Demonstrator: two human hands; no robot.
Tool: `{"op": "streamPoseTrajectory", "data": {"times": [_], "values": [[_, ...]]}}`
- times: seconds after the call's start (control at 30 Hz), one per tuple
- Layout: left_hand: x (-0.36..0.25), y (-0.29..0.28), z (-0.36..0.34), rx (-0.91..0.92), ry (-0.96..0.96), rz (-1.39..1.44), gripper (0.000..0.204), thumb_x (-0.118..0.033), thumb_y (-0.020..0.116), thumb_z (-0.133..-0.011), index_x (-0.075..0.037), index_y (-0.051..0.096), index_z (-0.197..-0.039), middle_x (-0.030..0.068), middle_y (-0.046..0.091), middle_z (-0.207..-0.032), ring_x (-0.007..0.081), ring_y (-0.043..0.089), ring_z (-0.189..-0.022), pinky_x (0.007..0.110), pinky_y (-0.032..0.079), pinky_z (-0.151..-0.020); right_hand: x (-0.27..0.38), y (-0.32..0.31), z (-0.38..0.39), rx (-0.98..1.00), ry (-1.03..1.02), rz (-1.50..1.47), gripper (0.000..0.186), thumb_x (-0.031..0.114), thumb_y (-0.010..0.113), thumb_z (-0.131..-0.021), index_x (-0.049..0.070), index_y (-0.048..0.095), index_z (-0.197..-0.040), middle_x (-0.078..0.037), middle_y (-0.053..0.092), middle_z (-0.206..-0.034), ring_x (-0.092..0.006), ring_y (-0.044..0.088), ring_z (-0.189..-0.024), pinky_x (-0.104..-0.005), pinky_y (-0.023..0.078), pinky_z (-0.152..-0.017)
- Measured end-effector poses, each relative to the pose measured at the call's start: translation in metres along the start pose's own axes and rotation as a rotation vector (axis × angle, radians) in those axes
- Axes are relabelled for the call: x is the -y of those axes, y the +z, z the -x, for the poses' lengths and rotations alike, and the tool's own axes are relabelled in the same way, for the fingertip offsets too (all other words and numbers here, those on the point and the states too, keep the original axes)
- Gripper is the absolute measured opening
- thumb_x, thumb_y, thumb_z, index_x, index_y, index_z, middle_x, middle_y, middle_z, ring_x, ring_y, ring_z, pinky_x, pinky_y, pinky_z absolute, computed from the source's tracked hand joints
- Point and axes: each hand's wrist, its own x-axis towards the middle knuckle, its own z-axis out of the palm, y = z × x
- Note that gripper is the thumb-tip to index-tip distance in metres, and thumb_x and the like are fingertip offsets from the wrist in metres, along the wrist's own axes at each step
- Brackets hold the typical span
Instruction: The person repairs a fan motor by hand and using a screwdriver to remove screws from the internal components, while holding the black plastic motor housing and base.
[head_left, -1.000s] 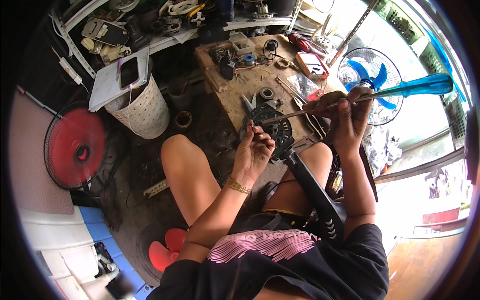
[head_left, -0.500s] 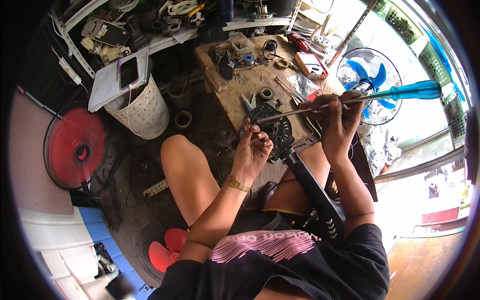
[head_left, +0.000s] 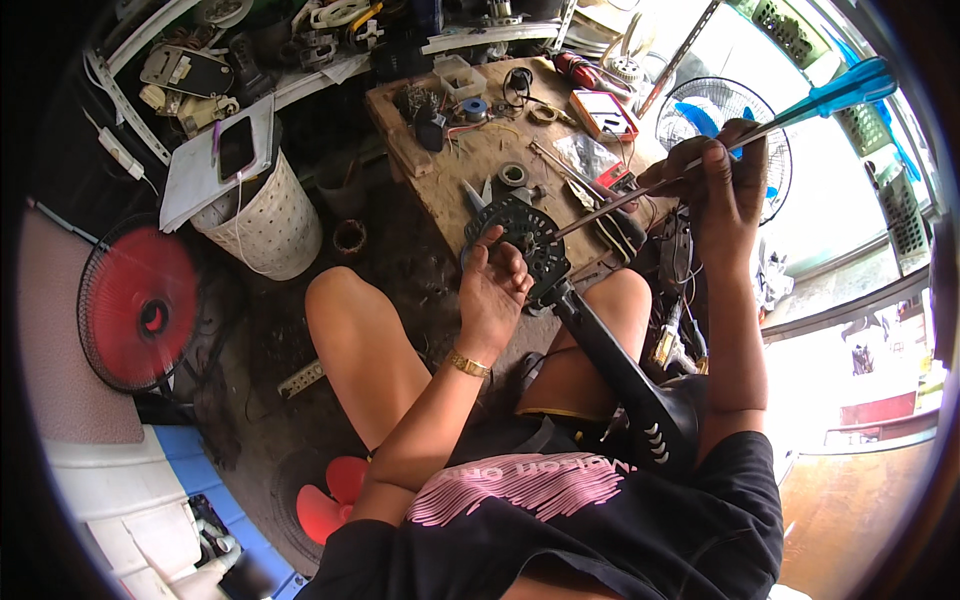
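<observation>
My right hand [head_left: 728,190] is closed around the steel shaft of a long screwdriver [head_left: 848,92] with a clear blue handle, which points up to the right. The screwdriver's tip reaches down to the black, slotted motor housing [head_left: 545,262] of a fan; I cannot tell whether it touches. From the housing a black fan neck [head_left: 612,350] slants back across my right thigh to my body. My left hand [head_left: 492,300], with a gold watch at the wrist, is beside the housing, its fingers loosely curled and apart. Nothing shows between them.
A wooden workbench [head_left: 440,195] ahead carries pliers, tape rolls, a wire spool and an orange-framed meter [head_left: 604,116]. A blue-bladed fan [head_left: 700,118] stands at the right. On the left are a red fan [head_left: 140,300] and a white basket [head_left: 265,225] with a phone [head_left: 237,146] on top.
My right hand has moved right with the screwdriver, whose handle is now higher. The tip has come away from my left fingers, which have loosened from a pinch and dropped slightly.
</observation>
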Motion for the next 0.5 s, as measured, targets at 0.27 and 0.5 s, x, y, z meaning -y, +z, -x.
{"op": "streamPoseTrajectory", "data": {"times": [0.27, 0.5], "values": [[0.002, -0.001, -0.002, 0.024, 0.015, 0.047, 0.027, -0.028, 0.053, -0.093, -0.01, 0.056, -0.113, 0.005, 0.049, -0.081, 0.0169, 0.046, -0.069, 0.03, 0.042, -0.064, -0.019, 0.01, 0.016, 0.117, 0.115, 0.081, 0.017, 0.003, 0.049, -0.097, 0.007, 0.037, -0.108, -0.013, 0.063, -0.081, -0.0231, 0.068, -0.074, -0.031, 0.057, -0.061], [0.001, -0.002, -0.003, 0.047, 0.008, 0.038, 0.026, -0.028, 0.052, -0.094, -0.011, 0.056, -0.114, 0.0052, 0.051, -0.082, 0.0179, 0.048, -0.07, 0.031, 0.044, -0.064, -0.032, 0.017, 0.022, 0.159, 0.218, 0.074, 0.017, 0.002, 0.05, -0.096, 0.007, 0.038, -0.107, -0.01, 0.063, -0.082, -0.0215, 0.068, -0.076, -0.0285, 0.055, -0.065]]}}
